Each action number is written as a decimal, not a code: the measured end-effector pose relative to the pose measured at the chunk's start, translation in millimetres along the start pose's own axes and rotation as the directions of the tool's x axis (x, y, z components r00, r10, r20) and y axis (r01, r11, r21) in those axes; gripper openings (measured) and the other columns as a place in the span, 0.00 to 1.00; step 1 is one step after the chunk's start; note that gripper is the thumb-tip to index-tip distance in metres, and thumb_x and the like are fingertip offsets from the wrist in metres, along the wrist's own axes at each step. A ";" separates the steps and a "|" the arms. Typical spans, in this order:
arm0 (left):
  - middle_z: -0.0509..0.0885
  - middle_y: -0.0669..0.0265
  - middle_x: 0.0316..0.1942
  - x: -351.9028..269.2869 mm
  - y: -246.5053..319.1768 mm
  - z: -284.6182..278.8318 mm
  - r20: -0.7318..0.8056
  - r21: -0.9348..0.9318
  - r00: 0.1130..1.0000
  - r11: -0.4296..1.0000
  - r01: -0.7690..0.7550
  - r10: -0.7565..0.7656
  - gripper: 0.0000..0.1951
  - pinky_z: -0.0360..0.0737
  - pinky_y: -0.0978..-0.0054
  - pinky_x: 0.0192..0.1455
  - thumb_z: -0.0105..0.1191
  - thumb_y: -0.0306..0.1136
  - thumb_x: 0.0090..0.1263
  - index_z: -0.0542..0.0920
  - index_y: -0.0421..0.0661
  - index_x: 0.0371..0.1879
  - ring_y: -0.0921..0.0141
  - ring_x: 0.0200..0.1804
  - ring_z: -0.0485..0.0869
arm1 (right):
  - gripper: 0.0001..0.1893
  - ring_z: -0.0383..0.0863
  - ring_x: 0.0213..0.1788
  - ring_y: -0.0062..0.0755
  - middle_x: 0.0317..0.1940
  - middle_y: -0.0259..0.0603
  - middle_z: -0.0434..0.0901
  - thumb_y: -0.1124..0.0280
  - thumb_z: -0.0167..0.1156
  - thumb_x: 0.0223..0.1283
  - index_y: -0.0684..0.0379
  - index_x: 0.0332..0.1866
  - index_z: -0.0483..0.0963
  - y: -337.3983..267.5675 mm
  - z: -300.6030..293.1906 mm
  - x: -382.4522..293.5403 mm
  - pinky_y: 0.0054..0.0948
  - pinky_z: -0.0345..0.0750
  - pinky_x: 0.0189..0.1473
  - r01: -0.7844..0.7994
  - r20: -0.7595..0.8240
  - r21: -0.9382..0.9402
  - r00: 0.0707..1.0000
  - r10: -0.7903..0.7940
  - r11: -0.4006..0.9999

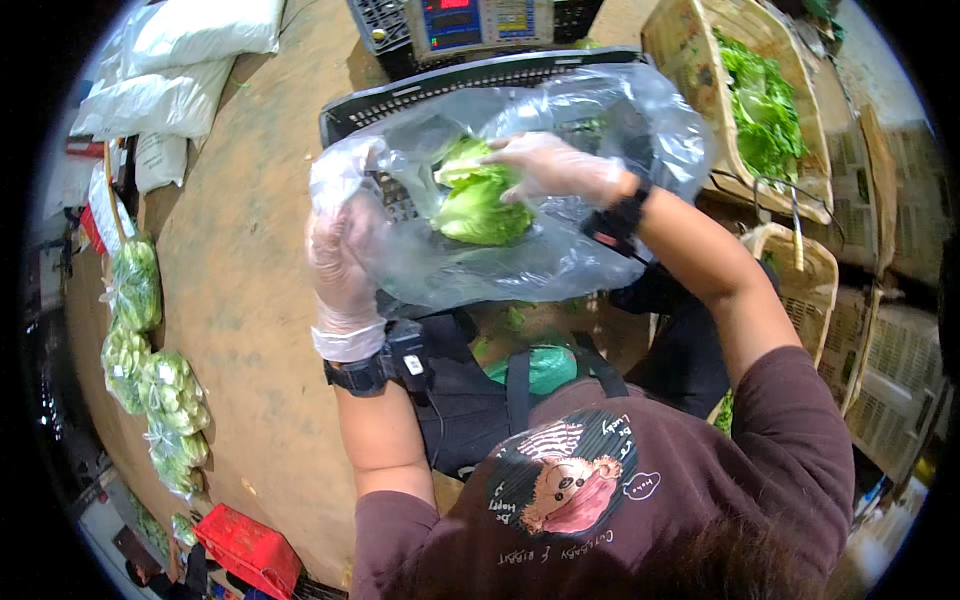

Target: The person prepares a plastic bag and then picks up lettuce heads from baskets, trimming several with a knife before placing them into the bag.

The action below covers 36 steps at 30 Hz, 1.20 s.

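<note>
A large clear plastic bag [517, 274] lies spread with its mouth open over a black perforated crate [337, 124]. Green lettuce [484, 214] rests inside the bag's opening. My right hand [559, 169], in a thin clear glove, touches the lettuce's upper right side with its fingers apart. My left hand [341, 240], also gloved, is at the bag's left edge, with the film gathered over its fingers; it grips that edge. Both wrists wear black straps with small devices. The crate's bottom is mostly hidden beneath the film.
A digital scale [480, 26] stands beyond the crate. At right, a tall plastic crate [814, 150] holds leafy lettuce [761, 112]. Filled vegetable bags [172, 394] line the floor at left, below stacked white sacks [161, 97]. A red crate [247, 551] and part of another person [169, 577] are at lower left.
</note>
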<state>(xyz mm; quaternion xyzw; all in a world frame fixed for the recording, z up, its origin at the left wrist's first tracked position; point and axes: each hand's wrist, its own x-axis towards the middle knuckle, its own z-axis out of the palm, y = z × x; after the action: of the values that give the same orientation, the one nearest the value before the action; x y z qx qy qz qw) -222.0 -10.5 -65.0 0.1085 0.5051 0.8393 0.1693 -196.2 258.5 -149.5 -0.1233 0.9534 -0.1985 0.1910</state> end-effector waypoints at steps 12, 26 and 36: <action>0.80 0.55 0.45 -30.1 21.6 52.9 -0.099 0.935 0.724 0.312 -0.167 0.683 0.18 0.75 0.67 0.56 0.46 0.38 0.73 0.74 0.33 0.49 0.63 0.48 0.79 | 0.23 0.74 0.61 0.35 0.57 0.46 0.76 0.54 0.55 0.65 0.58 0.58 0.74 53.5 44.1 -516.9 0.32 0.68 0.63 -0.515 -0.357 0.742 0.237 0.904 0.428; 0.79 0.57 0.49 -83.6 -53.2 173.9 0.354 0.815 0.904 0.396 -0.423 0.238 0.15 0.71 0.69 0.59 0.38 0.32 0.75 0.76 0.35 0.48 0.65 0.50 0.78 | 0.25 0.66 0.67 0.36 0.62 0.41 0.71 0.63 0.57 0.57 0.51 0.62 0.68 211.0 235.3 -371.4 0.43 0.58 0.69 -0.714 -0.334 -0.266 0.698 0.633 0.647; 0.81 0.59 0.45 -78.9 -80.6 193.1 0.415 0.769 0.908 0.511 -0.383 0.057 0.15 0.71 0.70 0.58 0.44 0.35 0.74 0.78 0.35 0.46 0.67 0.48 0.79 | 0.18 0.61 0.70 0.39 0.58 0.38 0.75 0.63 0.50 0.64 0.42 0.59 0.74 258.4 260.6 -372.2 0.47 0.61 0.66 -0.635 -0.096 -0.479 0.724 0.683 0.606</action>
<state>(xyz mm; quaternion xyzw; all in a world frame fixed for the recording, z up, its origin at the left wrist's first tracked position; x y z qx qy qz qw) -67.2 149.9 -47.1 0.3821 0.7881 0.4775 0.0706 204.1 518.0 -363.2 0.1838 0.9384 0.1349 0.2595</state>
